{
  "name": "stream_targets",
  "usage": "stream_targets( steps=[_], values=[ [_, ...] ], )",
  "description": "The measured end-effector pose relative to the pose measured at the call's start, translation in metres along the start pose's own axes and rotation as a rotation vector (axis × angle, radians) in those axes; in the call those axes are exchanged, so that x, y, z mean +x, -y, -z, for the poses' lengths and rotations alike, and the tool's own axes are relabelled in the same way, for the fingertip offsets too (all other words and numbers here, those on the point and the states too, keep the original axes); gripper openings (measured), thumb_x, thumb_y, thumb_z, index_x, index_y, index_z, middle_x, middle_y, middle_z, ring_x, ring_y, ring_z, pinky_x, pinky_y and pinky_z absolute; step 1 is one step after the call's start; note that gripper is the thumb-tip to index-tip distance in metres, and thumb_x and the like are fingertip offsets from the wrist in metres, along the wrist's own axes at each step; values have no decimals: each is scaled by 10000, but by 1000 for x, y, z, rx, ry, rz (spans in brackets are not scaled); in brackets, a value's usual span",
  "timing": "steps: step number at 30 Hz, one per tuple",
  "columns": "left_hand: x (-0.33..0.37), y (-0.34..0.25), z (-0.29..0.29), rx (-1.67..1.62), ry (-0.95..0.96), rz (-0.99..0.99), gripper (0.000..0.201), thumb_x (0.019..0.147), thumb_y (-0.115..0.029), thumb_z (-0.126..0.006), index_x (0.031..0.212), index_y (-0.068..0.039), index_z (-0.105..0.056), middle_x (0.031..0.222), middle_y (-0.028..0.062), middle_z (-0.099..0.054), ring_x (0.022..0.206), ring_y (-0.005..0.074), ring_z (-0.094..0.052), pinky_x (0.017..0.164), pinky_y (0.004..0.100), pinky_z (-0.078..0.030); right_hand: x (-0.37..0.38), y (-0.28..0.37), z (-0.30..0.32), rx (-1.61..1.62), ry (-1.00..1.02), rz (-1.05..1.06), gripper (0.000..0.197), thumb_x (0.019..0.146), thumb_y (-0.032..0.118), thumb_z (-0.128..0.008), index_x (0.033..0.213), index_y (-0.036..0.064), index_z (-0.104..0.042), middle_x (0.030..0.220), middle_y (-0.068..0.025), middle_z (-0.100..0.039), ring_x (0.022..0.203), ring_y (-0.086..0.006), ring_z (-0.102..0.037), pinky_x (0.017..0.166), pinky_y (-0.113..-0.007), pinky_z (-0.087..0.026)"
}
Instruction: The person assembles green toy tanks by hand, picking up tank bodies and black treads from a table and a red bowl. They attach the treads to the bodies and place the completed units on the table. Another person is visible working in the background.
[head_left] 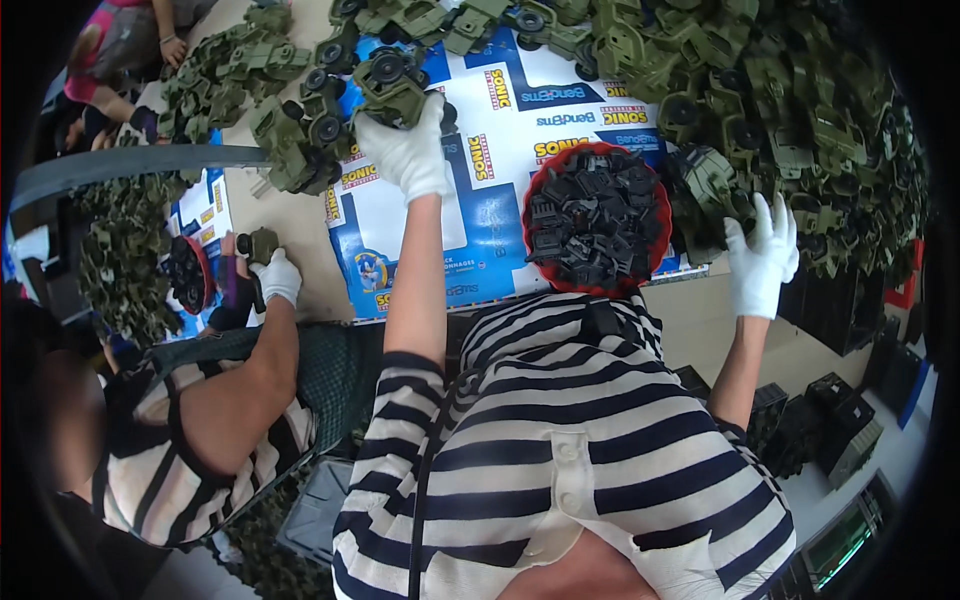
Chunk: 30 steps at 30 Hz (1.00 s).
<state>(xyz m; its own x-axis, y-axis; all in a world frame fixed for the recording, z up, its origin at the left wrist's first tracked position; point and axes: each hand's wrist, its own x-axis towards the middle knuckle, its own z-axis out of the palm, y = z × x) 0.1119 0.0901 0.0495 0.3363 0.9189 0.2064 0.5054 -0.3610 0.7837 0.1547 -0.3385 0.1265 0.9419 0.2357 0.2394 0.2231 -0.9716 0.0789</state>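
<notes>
My left hand (pixel 408 150), in a white glove, reaches far forward and grips an olive-green toy vehicle with black wheels (pixel 388 85) at the edge of a heap. My right hand (pixel 762 262), also gloved, rests with fingers spread against the large pile of green toy vehicles (pixel 760 110) on the right, holding nothing I can see. Between my hands a red bowl (pixel 530 195) full of small black plastic parts (pixel 595 215) stands on a blue and white printed sheet (pixel 490 170).
A co-worker on my left, in a striped top, holds a small green piece in a gloved hand (pixel 275 275). More green toy vehicles (pixel 225 65) lie at the back left, and a second red bowl (pixel 190 275) stands there. Black crates (pixel 840 420) stand at the lower right.
</notes>
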Motion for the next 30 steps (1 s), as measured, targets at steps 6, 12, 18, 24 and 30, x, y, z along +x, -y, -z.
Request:
stream_targets(
  steps=[6,12,18,24,30],
  values=[
    [43,-23,-10,160,12,281,1006,557,-445,-897,1339,-20,-426,1277,222,-530,1097,386,-606,978,457,-492,15,78,28,694,-1,338,276,804,93,-740,1071,46,-690,1117,-160,-679,996,-321,-661,878,-395,-525],
    [20,10,5,8,-53,-217,634,657,-225,-865,1197,-34,-591,1121,164,-557,969,345,-617,866,435,-507,-1,109,-1,742,196,476,205,788,117,-731,984,62,-709,1060,-131,-699,912,-320,-667,787,-413,-539],
    [-75,53,66,538,244,-620,549,696,-67,-684,1232,-122,-579,1167,162,-555,909,355,-615,708,466,-495,-3,113,-44,710,277,471,180,816,153,-705,973,65,-724,1069,-124,-703,932,-329,-670,831,-400,-541],
    [-140,57,99,392,560,-607,896,669,-91,-792,1461,-109,-373,1319,237,-470,1101,425,-523,921,489,-458,-1,114,-51,701,361,458,194,844,170,-683,1012,86,-730,1091,-117,-698,991,-315,-659,866,-386,-533],
    [-80,43,101,557,736,-559,1082,592,-278,-883,1483,-71,-305,1299,202,-538,1228,396,-518,966,445,-458,24,114,-46,625,416,343,264,855,252,-668,1068,104,-715,1091,-111,-691,1012,-321,-646,885,-395,-519]
  ],
)
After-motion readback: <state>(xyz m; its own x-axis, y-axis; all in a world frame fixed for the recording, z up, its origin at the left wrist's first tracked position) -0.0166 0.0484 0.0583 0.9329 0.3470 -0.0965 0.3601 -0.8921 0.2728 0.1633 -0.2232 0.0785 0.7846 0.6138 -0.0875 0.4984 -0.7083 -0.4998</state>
